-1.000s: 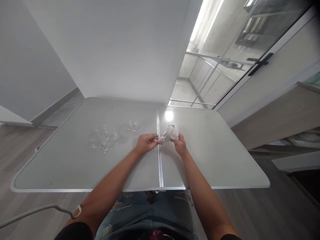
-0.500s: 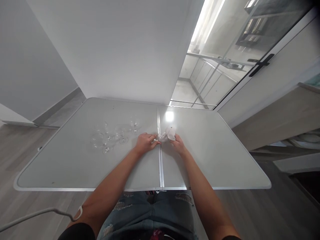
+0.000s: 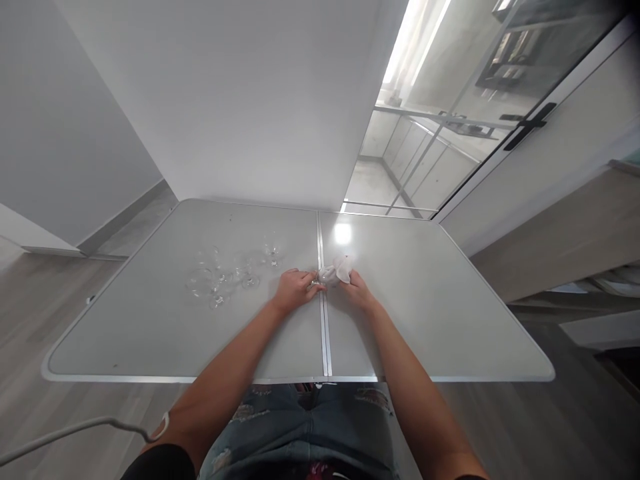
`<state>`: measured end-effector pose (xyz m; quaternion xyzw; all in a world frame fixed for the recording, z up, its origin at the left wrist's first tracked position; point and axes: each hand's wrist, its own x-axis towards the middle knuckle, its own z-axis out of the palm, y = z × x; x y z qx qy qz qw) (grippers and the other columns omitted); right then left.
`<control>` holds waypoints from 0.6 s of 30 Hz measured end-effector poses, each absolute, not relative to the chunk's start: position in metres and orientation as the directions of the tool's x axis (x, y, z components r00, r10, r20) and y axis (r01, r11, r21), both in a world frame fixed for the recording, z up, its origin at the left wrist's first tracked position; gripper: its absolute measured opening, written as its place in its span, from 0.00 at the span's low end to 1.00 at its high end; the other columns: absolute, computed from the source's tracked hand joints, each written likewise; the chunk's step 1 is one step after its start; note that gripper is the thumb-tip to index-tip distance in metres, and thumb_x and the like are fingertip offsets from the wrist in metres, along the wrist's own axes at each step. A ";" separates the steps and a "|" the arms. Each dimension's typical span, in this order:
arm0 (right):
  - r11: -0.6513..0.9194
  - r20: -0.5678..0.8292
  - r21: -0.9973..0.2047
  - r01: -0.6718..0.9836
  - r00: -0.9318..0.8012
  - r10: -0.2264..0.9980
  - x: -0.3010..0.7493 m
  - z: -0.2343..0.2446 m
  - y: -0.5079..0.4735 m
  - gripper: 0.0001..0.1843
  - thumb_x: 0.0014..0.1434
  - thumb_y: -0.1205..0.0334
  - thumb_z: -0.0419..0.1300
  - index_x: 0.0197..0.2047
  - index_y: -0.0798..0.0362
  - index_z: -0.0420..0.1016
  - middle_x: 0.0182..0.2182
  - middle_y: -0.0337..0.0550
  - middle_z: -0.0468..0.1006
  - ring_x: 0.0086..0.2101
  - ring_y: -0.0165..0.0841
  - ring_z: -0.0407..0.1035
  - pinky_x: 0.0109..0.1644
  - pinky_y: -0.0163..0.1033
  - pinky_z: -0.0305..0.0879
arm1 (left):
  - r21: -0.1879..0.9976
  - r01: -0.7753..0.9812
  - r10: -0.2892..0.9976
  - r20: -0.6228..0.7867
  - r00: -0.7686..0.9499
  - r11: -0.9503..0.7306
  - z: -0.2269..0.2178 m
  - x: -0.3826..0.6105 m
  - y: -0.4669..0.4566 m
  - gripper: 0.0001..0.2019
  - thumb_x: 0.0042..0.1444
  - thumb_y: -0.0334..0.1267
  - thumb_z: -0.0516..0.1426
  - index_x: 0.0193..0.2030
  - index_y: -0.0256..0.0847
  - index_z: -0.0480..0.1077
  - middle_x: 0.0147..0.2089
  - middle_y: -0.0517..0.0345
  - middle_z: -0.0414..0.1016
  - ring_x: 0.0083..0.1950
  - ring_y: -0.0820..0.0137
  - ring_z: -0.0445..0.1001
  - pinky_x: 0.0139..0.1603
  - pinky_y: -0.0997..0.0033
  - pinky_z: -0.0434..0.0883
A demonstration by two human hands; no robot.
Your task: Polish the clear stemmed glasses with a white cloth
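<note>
My left hand (image 3: 295, 290) is closed around the stem end of a clear glass (image 3: 326, 275), which lies sideways above the table's metal seam. In my right hand (image 3: 359, 291) is a white cloth (image 3: 345, 268), bunched at the glass's bowl end; whether it is cloth or tissue is hard to tell. The fingers of that hand are partly hidden behind it. To the left of my left hand stand several clear stemmed glasses, among them a front one (image 3: 217, 298), a nearer-middle one (image 3: 251, 279) and a back one (image 3: 273, 253).
The pale folding table (image 3: 150, 333) has a metal rim and a centre seam (image 3: 325, 340). A white wall (image 3: 250, 133) meets its far side. Beyond the back right is a glass door (image 3: 425, 147) with a black handle (image 3: 530, 127). A white cable (image 3: 85, 425) hangs at lower left.
The cloth and glass have shifted slightly against each other, with more of the bowl showing beside the cloth. Both hands keep their hold, and the whole view has moved a little.
</note>
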<state>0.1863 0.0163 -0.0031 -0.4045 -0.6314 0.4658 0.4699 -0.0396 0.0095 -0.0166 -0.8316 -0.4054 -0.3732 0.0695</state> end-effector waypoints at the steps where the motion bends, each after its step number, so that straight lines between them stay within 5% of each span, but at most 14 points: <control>1: 0.211 0.193 -0.976 0.060 -0.231 0.954 0.187 -0.003 0.017 0.02 0.50 0.61 0.64 0.30 0.50 0.77 0.30 0.41 0.77 0.35 0.39 0.67 0.44 0.44 0.67 | 0.192 0.723 0.624 0.675 0.393 -0.664 -0.016 -0.040 0.009 0.16 0.62 0.53 0.61 0.41 0.41 0.78 0.25 0.57 0.79 0.25 0.68 0.74 0.32 0.66 0.62; 9: 0.200 0.198 -0.972 -0.121 0.029 0.980 0.193 -0.014 0.016 0.07 0.44 0.64 0.62 0.31 0.51 0.76 0.30 0.38 0.76 0.35 0.37 0.69 0.43 0.42 0.67 | 0.292 0.693 0.643 0.697 0.318 -0.659 -0.015 -0.038 0.010 0.15 0.61 0.52 0.64 0.43 0.42 0.78 0.26 0.59 0.80 0.25 0.71 0.74 0.33 0.67 0.63; 14: 0.260 0.250 -0.965 0.042 -0.163 0.954 0.183 -0.009 0.014 0.03 0.49 0.64 0.64 0.26 0.51 0.74 0.28 0.41 0.75 0.35 0.38 0.69 0.45 0.44 0.68 | 0.242 0.723 0.634 0.698 0.333 -0.647 -0.016 -0.039 0.011 0.17 0.61 0.53 0.63 0.44 0.41 0.78 0.26 0.58 0.80 0.26 0.69 0.76 0.32 0.66 0.62; 18: 0.221 0.213 -0.974 0.045 -0.138 0.967 0.182 -0.006 0.014 0.02 0.49 0.62 0.63 0.27 0.51 0.76 0.27 0.40 0.74 0.33 0.37 0.67 0.43 0.43 0.67 | 0.231 0.733 0.648 0.675 0.353 -0.640 -0.015 -0.040 0.011 0.17 0.61 0.54 0.63 0.42 0.41 0.78 0.26 0.57 0.80 0.26 0.68 0.76 0.32 0.66 0.62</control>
